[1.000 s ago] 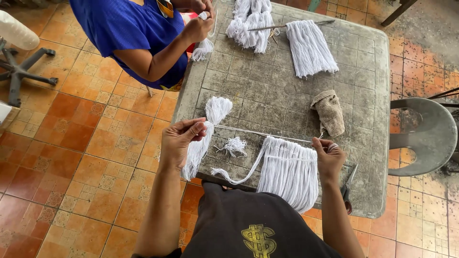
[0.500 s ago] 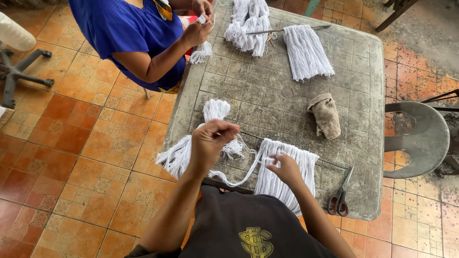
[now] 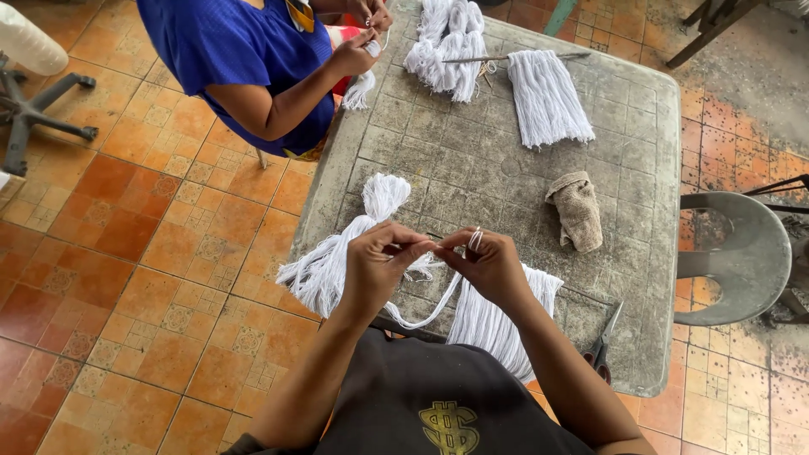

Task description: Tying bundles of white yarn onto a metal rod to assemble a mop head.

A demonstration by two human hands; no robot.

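Head view: the left hand (image 3: 383, 257) and right hand (image 3: 484, 261) are meeting over the table (image 3: 649, 168), both pinching a white strand (image 3: 421, 313) between closed fingertips. It is trailing down to the yarn bundle (image 3: 493, 324) at the near edge. They seem to be tying it; next calls for a steady pull.

Both forearms are extended forward from the torso and angled inward, so that the hands are brought together in front of the chest. The left hand (image 3: 383, 259) is curled, with thumb and forefinger pinched. The right hand (image 3: 489, 263) is likewise pinched, its fingertips met against the left's.
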